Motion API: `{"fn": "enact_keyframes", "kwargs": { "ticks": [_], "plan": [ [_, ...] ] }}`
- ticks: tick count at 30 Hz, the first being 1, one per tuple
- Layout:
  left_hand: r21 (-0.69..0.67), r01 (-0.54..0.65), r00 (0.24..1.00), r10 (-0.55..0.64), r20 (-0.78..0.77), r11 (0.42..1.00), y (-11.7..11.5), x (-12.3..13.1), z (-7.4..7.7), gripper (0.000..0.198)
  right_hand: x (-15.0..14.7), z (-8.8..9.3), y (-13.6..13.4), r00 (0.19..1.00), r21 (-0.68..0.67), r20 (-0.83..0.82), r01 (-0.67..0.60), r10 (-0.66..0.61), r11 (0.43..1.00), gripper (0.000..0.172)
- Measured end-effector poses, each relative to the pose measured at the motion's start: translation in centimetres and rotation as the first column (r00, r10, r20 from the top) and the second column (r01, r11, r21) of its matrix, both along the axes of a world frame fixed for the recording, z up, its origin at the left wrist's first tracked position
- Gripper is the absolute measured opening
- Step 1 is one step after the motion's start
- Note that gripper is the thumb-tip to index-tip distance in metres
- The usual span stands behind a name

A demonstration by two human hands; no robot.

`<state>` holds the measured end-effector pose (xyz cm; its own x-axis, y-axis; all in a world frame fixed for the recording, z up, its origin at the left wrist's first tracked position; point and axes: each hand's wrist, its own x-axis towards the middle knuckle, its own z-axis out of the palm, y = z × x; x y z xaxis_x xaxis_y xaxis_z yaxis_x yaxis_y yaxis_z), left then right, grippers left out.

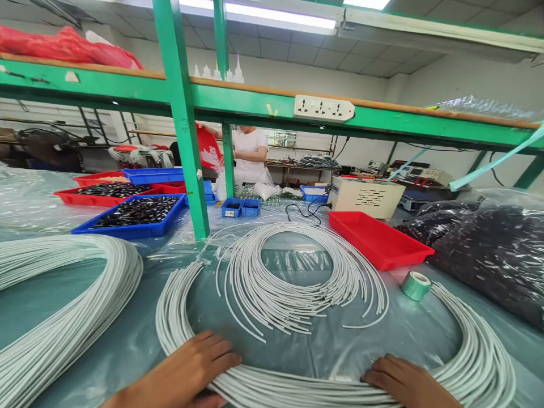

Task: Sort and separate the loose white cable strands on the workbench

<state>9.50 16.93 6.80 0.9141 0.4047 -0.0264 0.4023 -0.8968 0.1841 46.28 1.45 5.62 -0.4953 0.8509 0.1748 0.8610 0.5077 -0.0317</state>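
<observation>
A large open loop of white cables lies on the table in front of me. At its near left my left hand curls over the bundle, fingers closed across the top and thumb low on the near side. My right hand grips the same bundle further right, its fingertips bent over the inner edge. Inside the loop sits a smaller coil of white cables, its cut ends fanned toward me. A roll of green tape stands by the loop's right end.
Another thick cable coil lies left. Blue tray holds black parts; a red tray and dark plastic bags are right. A green post rises ahead beneath a shelf. A person works beyond.
</observation>
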Motion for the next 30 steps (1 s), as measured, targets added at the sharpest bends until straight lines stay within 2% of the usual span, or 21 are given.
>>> {"fn": "enact_keyframes", "kwargs": {
  "ticks": [4, 8, 11, 14, 19, 27, 30],
  "plan": [
    [-0.023, -0.017, 0.995, 0.015, -0.094, 1.000, -1.6, 2.6, 1.6, 0.057, -1.2, 1.5, 0.1, 0.995, -0.164, 0.025, 0.099, -0.096, 0.981, 0.046],
    [-0.030, -0.058, 0.985, 0.052, -0.166, 0.998, -2.8, 4.9, 2.5, 0.051, -1.2, 1.4, 0.1, 0.991, -0.246, 0.021, 0.133, -0.131, 0.960, 0.048],
    [-0.025, -0.081, 0.968, 0.072, -0.241, 0.996, -2.8, 5.9, 2.8, 0.040, -1.5, 1.4, 0.1, 0.995, -0.208, 0.040, 0.093, -0.086, 0.974, 0.044],
    [-0.034, -0.084, 0.941, 0.068, -0.330, 0.996, -2.3, 6.6, 2.7, 0.041, -2.8, 1.4, 0.6, 0.997, -0.111, 0.074, 0.023, -0.014, 0.994, 0.042],
    [0.004, -0.057, 0.930, 0.054, -0.364, 0.998, -1.9, 7.0, 1.6, 0.038, -5.4, 0.2, 2.0, 0.994, 0.007, 0.105, -0.028, 0.027, 1.000, 0.054],
    [0.045, -0.069, 0.950, 0.079, -0.301, 0.997, -2.1, 6.6, 1.3, 0.039, -6.3, -1.8, 2.8, 0.999, 0.022, 0.038, 0.030, -0.030, 0.999, 0.050],
    [0.056, -0.040, 0.958, 0.054, -0.283, 0.998, -1.6, 6.5, 1.0, 0.032, -6.8, -2.4, 3.1, 0.996, -0.075, 0.057, 0.074, -0.070, 0.994, 0.059]
  ]
}}
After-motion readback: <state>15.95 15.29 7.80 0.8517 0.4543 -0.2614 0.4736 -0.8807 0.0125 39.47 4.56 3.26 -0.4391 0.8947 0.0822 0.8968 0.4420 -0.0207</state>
